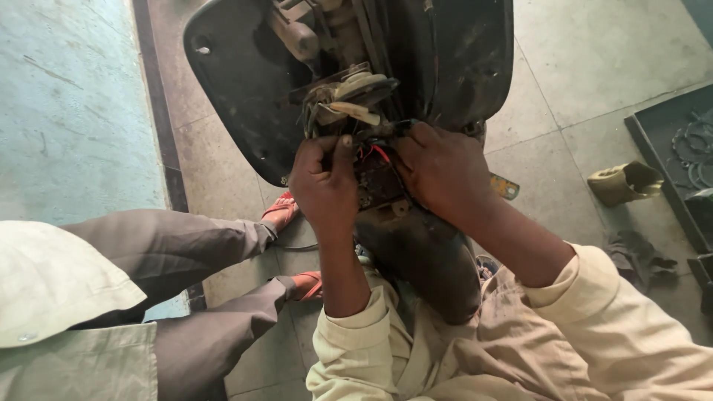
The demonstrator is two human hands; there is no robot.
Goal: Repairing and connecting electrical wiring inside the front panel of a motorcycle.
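While both hands work inside the scooter panel (245,89), left hand (324,186) fingers pinch the wires (375,152), right hand (440,174) fingers curled there; freeing them needs a steady pull.

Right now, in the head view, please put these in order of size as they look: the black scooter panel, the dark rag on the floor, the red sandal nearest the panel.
1. black scooter panel, clearly largest.
2. dark rag.
3. red sandal, partly hidden by a trouser leg, so its place after the rag is unsure.
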